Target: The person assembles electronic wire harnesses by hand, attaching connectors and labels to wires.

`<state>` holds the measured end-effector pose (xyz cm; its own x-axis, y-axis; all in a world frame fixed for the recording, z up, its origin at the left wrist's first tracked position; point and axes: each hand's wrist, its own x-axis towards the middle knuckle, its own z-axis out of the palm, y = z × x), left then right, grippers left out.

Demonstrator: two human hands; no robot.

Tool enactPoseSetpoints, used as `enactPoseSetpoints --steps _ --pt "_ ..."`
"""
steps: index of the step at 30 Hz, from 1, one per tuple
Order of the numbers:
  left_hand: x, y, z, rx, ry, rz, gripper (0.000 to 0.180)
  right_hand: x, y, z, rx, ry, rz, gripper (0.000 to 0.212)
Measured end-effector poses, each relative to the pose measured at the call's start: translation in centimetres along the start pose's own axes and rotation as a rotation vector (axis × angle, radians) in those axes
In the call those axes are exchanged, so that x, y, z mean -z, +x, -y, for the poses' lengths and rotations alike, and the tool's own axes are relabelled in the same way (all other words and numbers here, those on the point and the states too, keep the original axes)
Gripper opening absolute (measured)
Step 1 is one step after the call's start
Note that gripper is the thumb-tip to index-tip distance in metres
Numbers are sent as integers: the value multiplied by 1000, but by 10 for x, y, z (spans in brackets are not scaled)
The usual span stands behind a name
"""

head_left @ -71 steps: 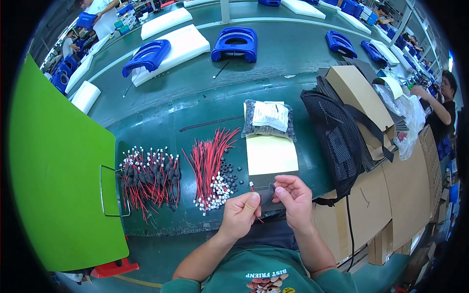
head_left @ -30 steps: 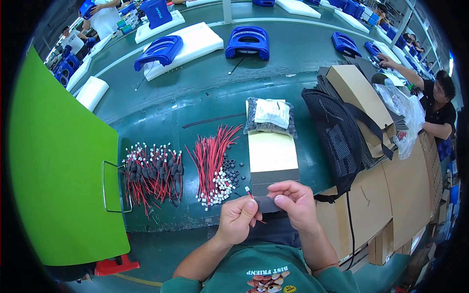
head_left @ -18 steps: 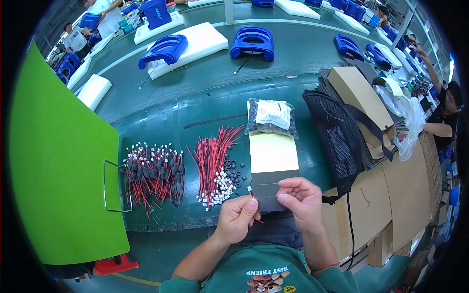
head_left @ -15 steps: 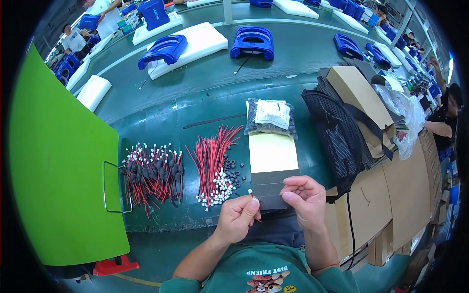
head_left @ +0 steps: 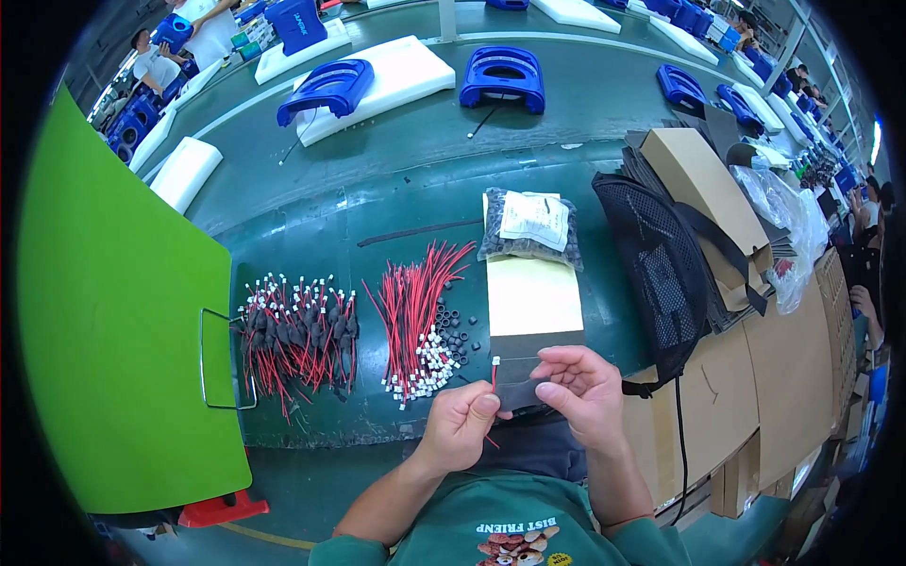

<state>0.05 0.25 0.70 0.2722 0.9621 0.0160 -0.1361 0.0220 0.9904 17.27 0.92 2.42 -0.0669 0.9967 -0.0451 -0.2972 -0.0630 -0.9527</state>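
My left hand (head_left: 459,424) is closed, pinching a short red wire lead (head_left: 494,375) between thumb and forefinger. Its white connector points up and the other end hangs below the thumb. A small dark grey strip (head_left: 521,394) spans the gap between my hands. The left fingertips touch one end, while my right hand (head_left: 587,394), fingers curled, grips the other with its thumb. Behind them lie dark sheet strips (head_left: 536,345) and a pale yellow sheet (head_left: 534,297). To the left is a pile of red wire leads (head_left: 415,316) with white connectors, beside loose black rings (head_left: 457,335).
Leads with black wrapped middles (head_left: 297,325) lie further left, near a green board (head_left: 132,311). A bag of black pieces (head_left: 530,229) rests on the pale sheet. At right are a black mesh bag (head_left: 653,274) and cardboard (head_left: 708,396). Blue housings (head_left: 503,80) stand beyond.
The red lead now stands higher out of my left fingers, and more of its lower end shows. My right hand has shifted slightly left; the strip between the hands appears more tilted.
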Motion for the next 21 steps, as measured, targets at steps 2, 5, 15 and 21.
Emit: enactPoseSetpoints --steps 2,5,15,21 --pt "1 2 0 -43 28 38 46 -1 3 1 14 -4 4 32" --pt "-1 3 2 -83 64 18 47 0 4 -3 6 5 17 31" --pt "-2 9 16 138 -259 -68 32 3 6 -8 -32 10 25 27" --pt "-11 13 2 174 -343 -192 19 0 3 -1 24 15 -21 26"
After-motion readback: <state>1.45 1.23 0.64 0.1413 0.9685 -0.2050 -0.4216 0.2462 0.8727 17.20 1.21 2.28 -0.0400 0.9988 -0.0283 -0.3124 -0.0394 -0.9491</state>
